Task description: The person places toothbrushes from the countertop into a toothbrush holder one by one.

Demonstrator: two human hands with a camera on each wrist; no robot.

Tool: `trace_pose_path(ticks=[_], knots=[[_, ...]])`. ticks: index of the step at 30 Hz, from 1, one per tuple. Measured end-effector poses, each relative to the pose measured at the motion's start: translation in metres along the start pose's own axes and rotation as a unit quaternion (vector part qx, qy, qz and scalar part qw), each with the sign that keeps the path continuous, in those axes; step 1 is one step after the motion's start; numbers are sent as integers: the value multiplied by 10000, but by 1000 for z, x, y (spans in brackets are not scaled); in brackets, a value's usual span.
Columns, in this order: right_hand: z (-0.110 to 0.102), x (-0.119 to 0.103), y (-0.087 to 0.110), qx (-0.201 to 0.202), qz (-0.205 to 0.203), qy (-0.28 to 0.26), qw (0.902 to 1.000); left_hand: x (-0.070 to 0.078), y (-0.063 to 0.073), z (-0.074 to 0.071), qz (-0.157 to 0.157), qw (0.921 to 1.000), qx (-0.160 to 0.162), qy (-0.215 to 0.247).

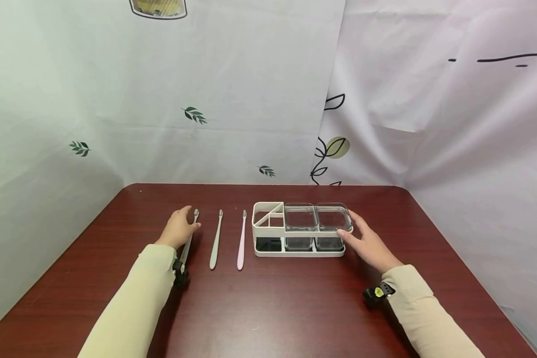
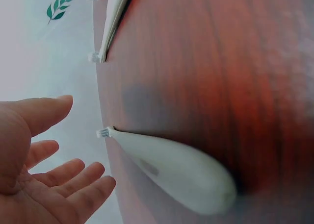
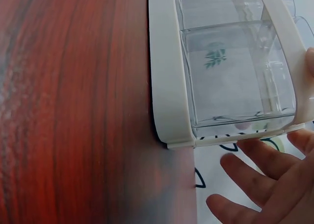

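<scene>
My left hand reaches over the leftmost toothbrush, thumb and fingers spread apart. In the left wrist view that toothbrush lies on the table, with nothing between the fingers. A pale green toothbrush and a pink toothbrush lie to its right, bristle ends away from me. My right hand holds the right end of a white toothbrush holder, thumb on the front of its upper rim, fingers at the end. Two clear cups sit in it side by side.
The dark red-brown wooden table has rounded far corners. White cloth with printed leaves hangs behind it and along both sides. The holder's left part has small divided slots above a dark base.
</scene>
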State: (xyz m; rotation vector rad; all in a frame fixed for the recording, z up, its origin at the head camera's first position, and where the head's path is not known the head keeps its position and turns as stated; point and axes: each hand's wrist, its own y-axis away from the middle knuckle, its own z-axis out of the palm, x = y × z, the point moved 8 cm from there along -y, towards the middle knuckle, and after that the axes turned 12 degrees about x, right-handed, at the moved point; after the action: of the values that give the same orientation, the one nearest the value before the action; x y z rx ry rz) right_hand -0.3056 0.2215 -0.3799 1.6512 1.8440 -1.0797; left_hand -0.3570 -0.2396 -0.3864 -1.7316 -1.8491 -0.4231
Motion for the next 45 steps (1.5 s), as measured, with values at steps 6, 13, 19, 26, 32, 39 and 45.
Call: trace_pose_path(ticks=[6,13,19,26,32,39,45], knots=[[2,1,0,-10,39,-172,9998,-5,-5,0,-149,9995,3,263],[2,-1,0,-99,46,-251,9996,-12,-9,0,-407,9980,75,474],[0,-3,0,-107,5,-298,9995,-15,-13,-1,-513,9967,294,559],[1,-4,-1,-148,-29,-356,9993,-16,-16,-1,-552,9969,280,483],[2,-3,-1,-161,-33,-396,9991,-17,-17,0,-529,9974,344,333],[1,-2,-1,-119,-56,-411,9991,-18,-21,5,-531,9977,344,236],[2,-2,-2,-130,-70,-437,9989,-19,-23,8,-648,9972,296,222]])
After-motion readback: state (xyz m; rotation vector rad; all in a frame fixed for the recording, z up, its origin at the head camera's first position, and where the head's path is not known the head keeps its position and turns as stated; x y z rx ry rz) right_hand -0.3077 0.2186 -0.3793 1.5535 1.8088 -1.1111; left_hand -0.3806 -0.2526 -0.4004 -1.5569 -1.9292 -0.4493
